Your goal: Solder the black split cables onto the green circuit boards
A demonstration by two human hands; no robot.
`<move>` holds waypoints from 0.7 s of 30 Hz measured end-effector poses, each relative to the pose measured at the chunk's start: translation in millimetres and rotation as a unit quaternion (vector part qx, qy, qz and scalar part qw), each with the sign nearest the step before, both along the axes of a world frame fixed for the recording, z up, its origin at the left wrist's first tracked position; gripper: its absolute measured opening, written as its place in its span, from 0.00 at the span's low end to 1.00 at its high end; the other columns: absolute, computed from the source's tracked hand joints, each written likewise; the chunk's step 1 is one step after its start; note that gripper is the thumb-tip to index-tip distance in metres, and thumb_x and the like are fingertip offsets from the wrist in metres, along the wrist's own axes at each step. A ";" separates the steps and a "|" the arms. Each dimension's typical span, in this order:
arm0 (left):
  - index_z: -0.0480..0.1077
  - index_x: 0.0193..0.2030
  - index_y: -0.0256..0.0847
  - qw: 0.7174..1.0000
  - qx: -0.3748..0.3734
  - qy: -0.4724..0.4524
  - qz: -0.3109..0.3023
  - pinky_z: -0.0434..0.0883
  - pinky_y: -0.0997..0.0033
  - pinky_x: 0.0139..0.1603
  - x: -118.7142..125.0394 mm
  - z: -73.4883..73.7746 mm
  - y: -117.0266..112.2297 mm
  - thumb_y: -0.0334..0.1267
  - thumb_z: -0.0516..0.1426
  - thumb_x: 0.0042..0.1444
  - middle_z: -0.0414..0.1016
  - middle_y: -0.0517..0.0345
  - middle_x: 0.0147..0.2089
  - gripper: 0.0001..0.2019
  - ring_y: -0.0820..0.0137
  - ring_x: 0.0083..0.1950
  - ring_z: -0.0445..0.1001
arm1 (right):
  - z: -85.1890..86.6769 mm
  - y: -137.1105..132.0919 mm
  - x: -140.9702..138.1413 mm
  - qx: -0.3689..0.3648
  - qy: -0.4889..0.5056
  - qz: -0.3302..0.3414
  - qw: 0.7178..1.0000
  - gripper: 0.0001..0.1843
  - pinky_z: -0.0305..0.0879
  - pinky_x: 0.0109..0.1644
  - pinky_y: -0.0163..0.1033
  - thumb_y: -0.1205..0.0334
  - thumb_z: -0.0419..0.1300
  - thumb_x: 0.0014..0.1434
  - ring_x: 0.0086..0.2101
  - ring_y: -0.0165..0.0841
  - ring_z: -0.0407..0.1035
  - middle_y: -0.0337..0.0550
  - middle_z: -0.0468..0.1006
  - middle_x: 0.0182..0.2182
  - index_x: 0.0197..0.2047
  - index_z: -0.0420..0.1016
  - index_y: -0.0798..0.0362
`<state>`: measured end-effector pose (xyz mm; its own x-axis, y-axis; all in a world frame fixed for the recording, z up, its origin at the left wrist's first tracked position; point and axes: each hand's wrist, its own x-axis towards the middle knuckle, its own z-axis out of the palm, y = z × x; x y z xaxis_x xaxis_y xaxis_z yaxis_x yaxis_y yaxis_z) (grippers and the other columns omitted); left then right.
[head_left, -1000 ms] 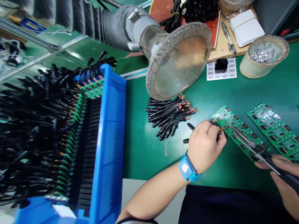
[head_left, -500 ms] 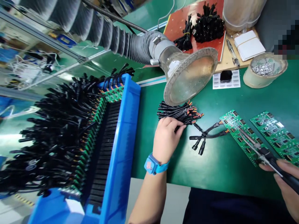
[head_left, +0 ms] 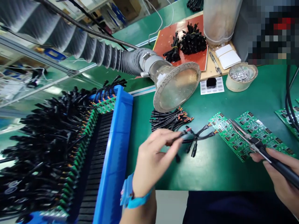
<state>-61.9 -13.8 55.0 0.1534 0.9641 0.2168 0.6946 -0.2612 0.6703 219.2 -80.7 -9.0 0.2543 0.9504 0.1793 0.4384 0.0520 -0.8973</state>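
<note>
My left hand [head_left: 151,161] pinches a black cable [head_left: 174,139] between its fingers, with orange and red wire ends [head_left: 186,132] showing past the fingertips. Just beyond lies a forked black cable harness [head_left: 198,138], its wires running to a green circuit board [head_left: 225,135]. My right hand [head_left: 279,172] is shut on a black-handled soldering iron [head_left: 273,161]. The iron's metal tip [head_left: 238,132] reaches over that board. A second green circuit board [head_left: 254,126] overlaps it on the right. A loose heap of black cables [head_left: 169,119] lies left of the harness.
A blue tray [head_left: 114,146] of upright boards with black cables stands at left. A fume extraction hood [head_left: 176,87] hangs above the green mat [head_left: 217,175]. Farther back are a red board with cable bundles [head_left: 163,40] and a tub of metal scraps [head_left: 241,77].
My left hand has left the cable heap and moved right, now holding a cable over the forked harness. The view has swung, and the harness lies in the same place next to the board.
</note>
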 end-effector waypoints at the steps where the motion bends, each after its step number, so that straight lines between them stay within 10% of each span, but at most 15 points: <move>1: 0.71 0.41 0.43 0.990 -0.094 -0.094 -0.034 0.75 0.73 0.30 12.7 0.6 -2.1 0.31 0.59 0.54 0.71 0.59 0.33 0.08 0.73 0.30 0.75 | 3.6 3.9 -2.2 0.006 0.001 0.029 1.000 0.17 0.77 0.40 0.38 0.62 0.60 0.55 0.36 0.37 0.75 0.36 0.79 0.35 0.48 0.73 0.39; 4: 0.68 0.44 0.41 0.865 -0.367 -0.319 -0.125 0.76 0.70 0.29 50.3 -11.0 -0.3 0.35 0.58 0.55 0.70 0.60 0.31 0.10 0.68 0.31 0.78 | 10.7 18.7 -12.9 0.039 -0.001 0.098 0.994 0.19 0.76 0.39 0.34 0.66 0.58 0.57 0.37 0.33 0.75 0.36 0.78 0.39 0.52 0.69 0.41; 7: 0.66 0.36 0.39 0.786 -0.470 -0.381 -0.125 0.76 0.68 0.32 71.8 -28.0 7.1 0.38 0.61 0.52 0.72 0.60 0.29 0.09 0.66 0.32 0.79 | 13.2 33.1 -25.0 0.030 0.011 0.087 0.996 0.17 0.74 0.41 0.34 0.67 0.57 0.58 0.39 0.32 0.74 0.36 0.78 0.41 0.51 0.70 0.44; 13: 0.68 0.37 0.36 0.779 -0.486 -0.372 -0.136 0.73 0.69 0.35 76.2 -38.5 8.8 0.43 0.63 0.49 0.73 0.58 0.30 0.14 0.68 0.34 0.77 | 18.7 45.7 -37.4 -0.059 0.090 0.075 0.991 0.15 0.74 0.39 0.33 0.60 0.62 0.54 0.36 0.31 0.75 0.38 0.78 0.37 0.47 0.71 0.44; 18: 0.72 0.29 0.35 0.868 -0.370 -0.321 -0.080 0.67 0.75 0.31 84.7 -40.9 4.7 0.38 0.65 0.46 0.69 0.61 0.27 0.08 0.76 0.28 0.69 | 16.9 41.5 -42.9 -0.085 0.170 0.076 0.979 0.15 0.74 0.38 0.32 0.63 0.64 0.53 0.35 0.30 0.74 0.37 0.77 0.35 0.45 0.70 0.45; 21: 0.72 0.25 0.35 0.826 -0.401 -0.389 -0.080 0.68 0.73 0.33 86.6 -42.8 4.2 0.40 0.65 0.46 0.71 0.60 0.26 0.10 0.75 0.28 0.69 | 14.5 38.5 -45.7 -0.064 0.247 0.069 0.964 0.17 0.76 0.34 0.33 0.66 0.64 0.53 0.31 0.30 0.74 0.37 0.77 0.35 0.45 0.68 0.45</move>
